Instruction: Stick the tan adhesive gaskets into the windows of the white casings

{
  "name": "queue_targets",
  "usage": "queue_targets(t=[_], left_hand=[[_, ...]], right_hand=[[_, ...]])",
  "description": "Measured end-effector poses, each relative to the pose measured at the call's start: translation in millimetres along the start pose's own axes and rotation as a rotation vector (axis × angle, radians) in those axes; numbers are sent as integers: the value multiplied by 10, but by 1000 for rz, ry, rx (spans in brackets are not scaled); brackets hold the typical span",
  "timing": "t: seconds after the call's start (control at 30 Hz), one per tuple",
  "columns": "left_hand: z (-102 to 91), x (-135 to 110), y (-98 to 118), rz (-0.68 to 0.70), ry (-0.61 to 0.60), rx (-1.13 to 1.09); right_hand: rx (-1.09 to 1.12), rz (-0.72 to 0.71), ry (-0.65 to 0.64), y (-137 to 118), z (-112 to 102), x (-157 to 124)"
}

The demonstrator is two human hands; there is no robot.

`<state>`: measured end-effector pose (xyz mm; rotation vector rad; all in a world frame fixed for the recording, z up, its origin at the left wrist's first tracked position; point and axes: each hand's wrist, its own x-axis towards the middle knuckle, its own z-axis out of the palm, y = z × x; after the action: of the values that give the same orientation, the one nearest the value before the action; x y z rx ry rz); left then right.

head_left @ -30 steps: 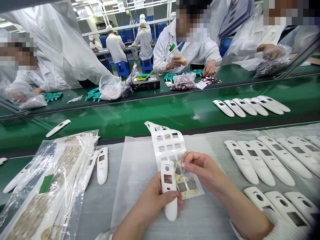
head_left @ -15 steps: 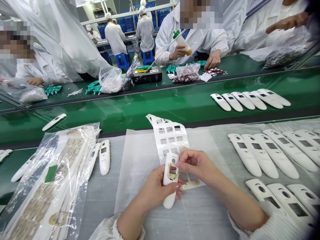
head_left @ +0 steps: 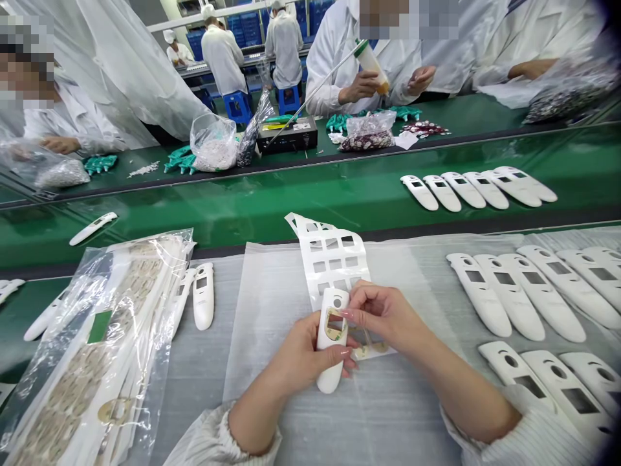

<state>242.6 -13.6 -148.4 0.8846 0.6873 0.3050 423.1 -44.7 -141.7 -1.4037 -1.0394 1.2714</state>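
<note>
My left hand (head_left: pixel 303 349) is wrapped round a white plastic housing shell (head_left: pixel 328 375), shaped like a handheld thermometer's, with a round hole near its top and a rectangular window. A beige adhesive sticker (head_left: pixel 334 333) frames that window. My right hand (head_left: pixel 383 317) pinches at the sticker's upper right edge, thumb and index finger together; the exact grip is partly hidden. Behind and under both hands lies a white sticker sheet (head_left: pixel 334 264) with rows of cut-out rectangles. Some beige stickers (head_left: pixel 371 349) show on its lower end, below my right hand.
Rows of white shells (head_left: pixel 526 291) lie at the right; more shells (head_left: pixel 456 191) sit on the green belt (head_left: pixel 272 207). At the left lies a clear bag (head_left: pixel 111 349) of sticker sheets, with another shell (head_left: pixel 203 298) beside it. Across the belt, a co-worker (head_left: pixel 373 71) holds a bottle.
My right thumb and fingers stay at the window with the sticker, shifted only slightly. The camera view has tilted a little. Across the belt, the co-worker's free hand has lifted off the small parts.
</note>
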Motion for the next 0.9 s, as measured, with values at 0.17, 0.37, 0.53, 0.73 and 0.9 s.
queue_targets(t=[0.17, 0.37, 0.53, 0.73, 0.9], left_hand=[[-2, 5, 13, 0, 5, -5], [7, 4, 13, 0, 2, -13], [9, 2, 18, 11, -2, -21], [4, -6, 33, 14, -6, -21], [-4, -2, 24, 13, 0, -23]], right_hand=[[-15, -11, 8, -8, 7, -4], [-19, -15, 11, -32, 22, -10], [-21, -17, 20, -41, 21, -8], [-16, -12, 15, -25, 22, -4], [-19, -7, 14, -15, 15, -14]])
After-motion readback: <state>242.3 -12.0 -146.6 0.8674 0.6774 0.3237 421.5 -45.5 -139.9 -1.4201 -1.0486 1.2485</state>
